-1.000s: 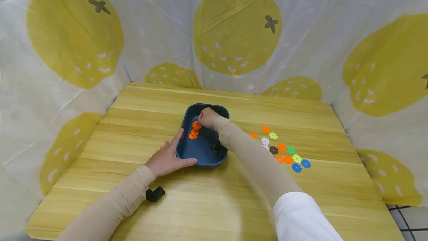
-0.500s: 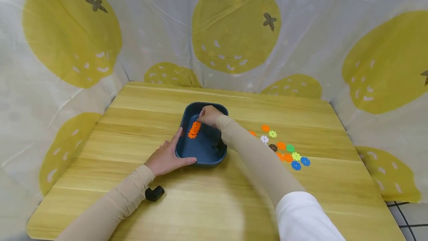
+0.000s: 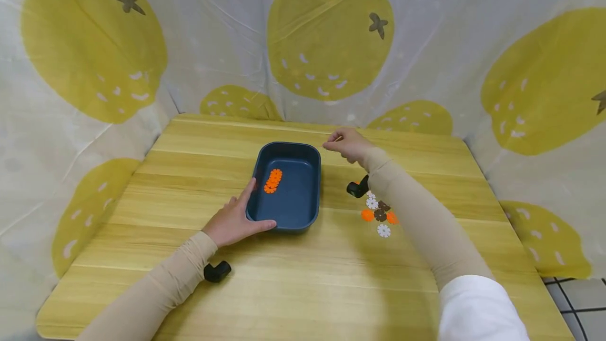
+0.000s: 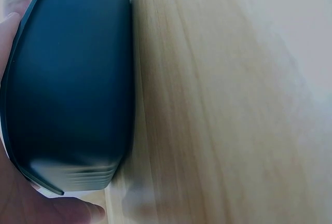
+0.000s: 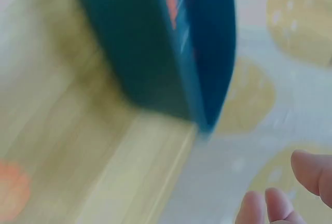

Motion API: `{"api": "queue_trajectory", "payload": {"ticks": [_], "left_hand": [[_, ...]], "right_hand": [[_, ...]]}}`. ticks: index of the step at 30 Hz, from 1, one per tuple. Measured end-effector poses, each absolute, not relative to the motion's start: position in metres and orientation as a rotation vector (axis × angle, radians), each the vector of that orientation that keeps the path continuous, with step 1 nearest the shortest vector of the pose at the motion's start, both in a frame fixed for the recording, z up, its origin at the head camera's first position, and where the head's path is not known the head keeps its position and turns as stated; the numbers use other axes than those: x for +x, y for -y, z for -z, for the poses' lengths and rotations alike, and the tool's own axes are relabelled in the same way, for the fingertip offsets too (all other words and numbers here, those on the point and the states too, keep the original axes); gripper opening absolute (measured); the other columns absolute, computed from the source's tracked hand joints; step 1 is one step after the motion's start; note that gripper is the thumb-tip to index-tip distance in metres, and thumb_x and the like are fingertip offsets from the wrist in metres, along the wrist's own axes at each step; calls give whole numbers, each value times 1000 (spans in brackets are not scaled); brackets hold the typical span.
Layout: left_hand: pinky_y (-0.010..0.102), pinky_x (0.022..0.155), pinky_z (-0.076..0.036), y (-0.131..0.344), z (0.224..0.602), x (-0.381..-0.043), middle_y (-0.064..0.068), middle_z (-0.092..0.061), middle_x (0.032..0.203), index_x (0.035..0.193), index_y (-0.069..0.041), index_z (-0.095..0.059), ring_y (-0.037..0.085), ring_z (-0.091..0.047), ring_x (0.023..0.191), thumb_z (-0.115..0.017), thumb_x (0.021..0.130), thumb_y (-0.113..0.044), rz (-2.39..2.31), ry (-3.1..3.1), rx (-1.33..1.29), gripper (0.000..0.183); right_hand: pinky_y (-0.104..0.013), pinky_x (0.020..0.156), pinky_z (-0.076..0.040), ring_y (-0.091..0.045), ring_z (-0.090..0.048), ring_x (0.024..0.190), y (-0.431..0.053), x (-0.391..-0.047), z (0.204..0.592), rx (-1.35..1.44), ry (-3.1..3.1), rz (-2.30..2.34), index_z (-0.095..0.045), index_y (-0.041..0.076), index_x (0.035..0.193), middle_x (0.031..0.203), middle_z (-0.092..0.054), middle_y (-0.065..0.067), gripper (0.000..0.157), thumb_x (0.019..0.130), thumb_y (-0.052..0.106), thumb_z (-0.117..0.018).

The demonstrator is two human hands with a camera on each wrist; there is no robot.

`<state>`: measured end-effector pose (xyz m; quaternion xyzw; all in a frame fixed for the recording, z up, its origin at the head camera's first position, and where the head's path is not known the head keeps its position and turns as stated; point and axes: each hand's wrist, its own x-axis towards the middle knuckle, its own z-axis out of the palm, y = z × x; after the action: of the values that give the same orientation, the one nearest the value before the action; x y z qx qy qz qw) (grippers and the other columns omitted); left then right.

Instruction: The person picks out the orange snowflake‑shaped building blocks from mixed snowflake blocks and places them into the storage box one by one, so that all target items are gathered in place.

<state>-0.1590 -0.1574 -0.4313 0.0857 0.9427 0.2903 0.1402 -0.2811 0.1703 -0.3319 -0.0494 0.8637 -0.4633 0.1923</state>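
Observation:
A dark blue rectangular tray [image 3: 298, 193] stands on the wooden table. On its floor, toward the left side, lie several orange notched plastic discs [image 3: 273, 180], overlapping in a short row. My left hand [image 3: 232, 225] rests against the tray's near-left corner, fingers along the left wall and thumb at the near rim. In the left wrist view the tray's outer wall [image 4: 67, 73] fills the left part. Beyond the tray's far-right corner, my right hand [image 3: 347, 146] is raised above the table, fingers loosely bent. The right wrist view shows thumb and fingertips [image 5: 278, 203] apart, holding nothing.
Loose notched discs lie right of the tray: white [image 3: 383, 231], brown [image 3: 380, 215] and orange [image 3: 367, 215]. The right forearm covers part of that area. Black wrist-camera parts [image 3: 218, 271] show beside each wrist. A lemon-print curtain [image 3: 326, 36] hangs behind the table.
My right hand has left the tray and moved right and outward over the table. The orange discs stay behind in the tray as a tidier row. My left hand stays at the tray corner.

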Motion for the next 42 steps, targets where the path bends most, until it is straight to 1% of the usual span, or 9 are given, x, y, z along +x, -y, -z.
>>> {"api": "queue_trajectory", "payload": {"ticks": [3, 10, 16, 20, 25, 29, 36, 39, 42], "left_hand": [[79, 107, -32, 157, 431, -159, 14, -22, 169, 162, -39, 11, 59, -25, 148, -65, 71, -87, -834, -2723, 249, 127], [79, 108, -29, 156, 431, -159, 5, -21, 171, 162, -39, 11, 58, -21, 150, -65, 72, -86, -840, -2719, 254, 127], [79, 106, -32, 157, 430, -159, 7, -22, 170, 162, -39, 11, 59, -22, 149, -65, 73, -85, -845, -2729, 257, 126], [79, 106, -32, 156, 430, -158, 5, -21, 171, 162, -39, 11, 58, -20, 150, -66, 73, -85, -859, -2718, 251, 126], [80, 107, -31, 155, 430, -157, 5, -20, 171, 162, -38, 11, 59, -20, 149, -66, 72, -85, -854, -2718, 251, 127], [80, 107, -29, 155, 430, -158, 7, -21, 171, 162, -39, 11, 60, -21, 149, -66, 72, -85, -850, -2730, 254, 127], [79, 108, -30, 156, 431, -158, 10, -22, 170, 162, -38, 10, 60, -23, 148, -65, 72, -85, -845, -2739, 263, 127], [79, 108, -30, 156, 431, -158, 11, -23, 170, 163, -37, 10, 61, -25, 147, -66, 73, -85, -841, -2741, 268, 127], [79, 108, -30, 156, 431, -158, 11, -23, 170, 163, -37, 10, 61, -25, 146, -66, 73, -85, -836, -2740, 268, 127]], "right_hand": [[-26, 50, -26, -8, -23, 49, -211, -281, 339, -60, -2442, 1287, -54, 7, 115, 102, -53, -6, 27, 103, 30, -60], [-27, 53, -30, -9, -23, 49, -283, -275, 367, 140, -2445, 1234, -49, 4, 123, 68, -35, 5, 34, 104, 31, -57], [-28, 57, -35, -10, -31, 55, -301, -271, 393, 185, -2484, 1098, -51, 3, 118, 85, -47, 0, 33, 102, 30, -61], [-29, 66, -41, -16, -43, 74, -295, -268, 406, 187, -2505, 1044, -53, 3, 111, 98, -51, -5, 31, 99, 29, -66], [-33, 81, -45, -24, -46, 96, -286, -265, 411, 222, -2504, 1008, -53, 3, 107, 110, -51, -8, 32, 96, 28, -70], [-32, 76, -44, -22, -46, 90, -283, -268, 411, 224, -2535, 977, -54, 3, 103, 102, -51, -7, 29, 96, 26, -70], [-30, 65, -38, -17, -39, 74, -285, -274, 413, 237, -2518, 945, -53, 9, 84, 81, -44, 0, 26, 94, 24, -72], [-30, 67, -41, -18, -42, 78, -284, -273, 414, 234, -2541, 927, -53, 8, 85, 85, -47, -2, 26, 94, 23, -72], [-30, 74, -46, -20, -49, 88, -283, -270, 414, 230, -2571, 912, -56, 2, 100, 99, -53, -8, 23, 96, 21, -68]]}}
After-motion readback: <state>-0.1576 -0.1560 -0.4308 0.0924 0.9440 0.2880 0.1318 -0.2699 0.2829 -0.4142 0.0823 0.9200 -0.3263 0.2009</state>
